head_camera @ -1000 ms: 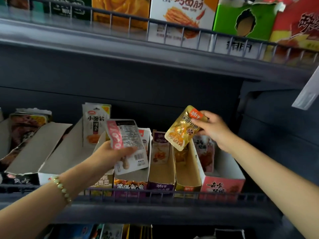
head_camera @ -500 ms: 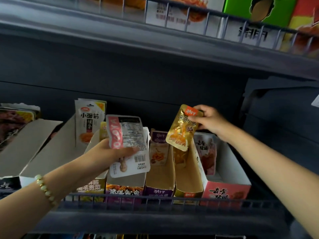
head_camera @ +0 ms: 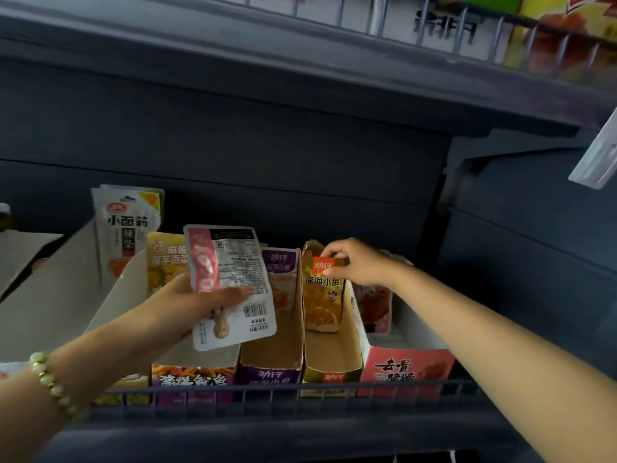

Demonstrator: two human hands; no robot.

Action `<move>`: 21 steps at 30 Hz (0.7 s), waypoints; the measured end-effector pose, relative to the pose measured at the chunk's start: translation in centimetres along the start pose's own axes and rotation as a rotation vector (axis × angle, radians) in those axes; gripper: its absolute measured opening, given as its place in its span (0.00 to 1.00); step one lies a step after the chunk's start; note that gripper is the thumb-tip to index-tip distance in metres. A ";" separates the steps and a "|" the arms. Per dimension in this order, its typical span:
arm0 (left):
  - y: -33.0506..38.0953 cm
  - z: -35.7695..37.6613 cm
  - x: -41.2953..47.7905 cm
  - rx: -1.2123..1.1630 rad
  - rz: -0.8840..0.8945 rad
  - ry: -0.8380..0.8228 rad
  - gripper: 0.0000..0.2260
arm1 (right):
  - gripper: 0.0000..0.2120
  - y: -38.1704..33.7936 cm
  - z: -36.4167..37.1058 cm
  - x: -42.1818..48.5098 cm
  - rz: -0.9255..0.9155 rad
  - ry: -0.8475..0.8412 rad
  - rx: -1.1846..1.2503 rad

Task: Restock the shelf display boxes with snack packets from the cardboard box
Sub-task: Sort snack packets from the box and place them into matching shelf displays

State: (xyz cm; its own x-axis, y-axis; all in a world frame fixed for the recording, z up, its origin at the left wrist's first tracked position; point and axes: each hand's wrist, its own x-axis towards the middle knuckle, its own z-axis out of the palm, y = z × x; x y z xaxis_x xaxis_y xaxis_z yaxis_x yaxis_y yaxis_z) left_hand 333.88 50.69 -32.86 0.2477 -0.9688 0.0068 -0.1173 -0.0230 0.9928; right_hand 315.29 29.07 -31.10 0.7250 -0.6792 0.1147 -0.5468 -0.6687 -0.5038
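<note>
My right hand [head_camera: 359, 264] pinches the top corner of a gold snack packet [head_camera: 321, 295], which stands upright inside the narrow gold display box [head_camera: 334, 370]. My left hand [head_camera: 187, 307] holds a white and pink packet [head_camera: 230, 285] with its printed back facing me, above the orange-fronted box [head_camera: 193, 379]. A purple display box [head_camera: 272, 372] with a purple packet [head_camera: 280, 279] at its back stands between them. The cardboard supply box is out of view.
A pink display box [head_camera: 407, 365] sits at the right, larger open boxes [head_camera: 63, 295] with a white packet [head_camera: 128, 228] at the left. A wire rail [head_camera: 300, 390] runs along the shelf front. The upper shelf [head_camera: 300, 71] overhangs; a price tag holder [head_camera: 597, 158] juts in at right.
My right hand has lowered the gold packet from above the boxes down into the gold display box. My left hand kept holding the white packet; the view tilted slightly downward.
</note>
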 end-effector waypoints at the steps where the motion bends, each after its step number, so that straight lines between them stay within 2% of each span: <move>1: -0.1 -0.1 0.1 -0.002 0.000 -0.004 0.49 | 0.10 0.1 0.2 0.3 -0.004 0.016 -0.030; 3: 0.0 -0.2 -0.1 -0.006 0.000 -0.017 0.49 | 0.12 0.5 0.5 0.7 -0.023 0.078 -0.109; 5: 0.0 0.0 -0.2 -0.008 -0.019 -0.037 0.43 | 0.13 0.8 0.8 0.9 -0.042 0.134 -0.165; 8: 0.2 0.4 -0.5 -0.009 -0.059 -0.017 0.18 | 0.12 1.1 1.1 1.1 -0.062 0.202 -0.156; 9: 0.1 0.4 -0.5 0.000 -0.068 -0.016 0.14 | 0.12 1.2 1.1 1.1 -0.069 0.230 -0.151; 13: -0.2 0.3 -1.0 0.003 -0.071 -0.029 0.11 | 0.11 0.7 1.2 0.8 -0.100 0.345 -0.161; 17: -0.3 0.1 -1.3 -0.099 -0.064 0.048 0.15 | 0.05 -3.3 2.3 -1.4 -0.114 0.395 0.079; 19: -0.3 0.1 -1.7 -0.101 -0.025 0.073 0.17 | 0.06 -6.2 3.6 -3.5 -0.079 0.314 0.331; 21: -0.1 0.3 -2.2 -0.092 0.005 0.099 0.16 | 0.12 -8.8 5.0 -5.6 -0.001 0.092 0.640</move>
State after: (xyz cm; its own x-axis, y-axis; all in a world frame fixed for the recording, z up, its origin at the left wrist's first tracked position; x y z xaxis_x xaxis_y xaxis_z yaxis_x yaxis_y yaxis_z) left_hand 333.10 52.75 -33.03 0.3414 -0.9397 0.0188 -0.0314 0.0087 0.9995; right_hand 318.14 40.32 -31.59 0.6710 -0.7208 0.1736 -0.1678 -0.3757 -0.9114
